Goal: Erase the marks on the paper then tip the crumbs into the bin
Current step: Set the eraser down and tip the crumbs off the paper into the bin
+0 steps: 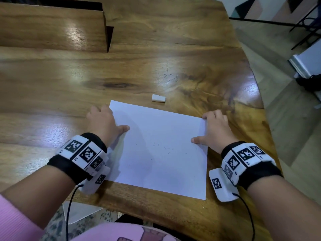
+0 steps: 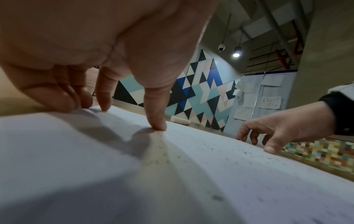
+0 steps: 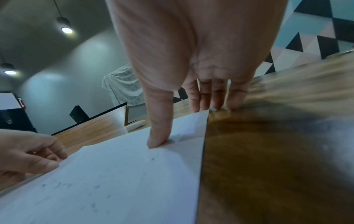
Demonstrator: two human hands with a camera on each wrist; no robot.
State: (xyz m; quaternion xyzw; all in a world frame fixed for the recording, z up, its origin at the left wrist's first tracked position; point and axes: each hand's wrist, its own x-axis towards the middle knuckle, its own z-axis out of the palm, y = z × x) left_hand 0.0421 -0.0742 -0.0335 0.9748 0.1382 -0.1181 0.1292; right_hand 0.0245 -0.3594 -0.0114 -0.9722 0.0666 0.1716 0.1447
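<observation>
A white sheet of paper [image 1: 159, 150] lies on the wooden table [image 1: 156, 58], with dark eraser crumbs [image 1: 163, 147] scattered near its middle. My left hand [image 1: 111, 119] holds the paper's left edge: thumb [image 2: 155, 121] on top, fingers curled at the edge, and the sheet bows up there. My right hand [image 1: 206, 129] is at the right edge, thumb [image 3: 157, 141] pressing on the paper and fingertips [image 3: 216, 104] on the table by the far corner. A white eraser [image 1: 158, 98] lies just beyond the paper's far edge, touched by neither hand.
A raised wooden divider [image 1: 52, 28] stands at the back left. The table's curved edge [image 1: 260, 101] drops to the floor on the right. A pale container [image 1: 78, 213] shows on the floor below the near edge; I cannot tell if it is the bin.
</observation>
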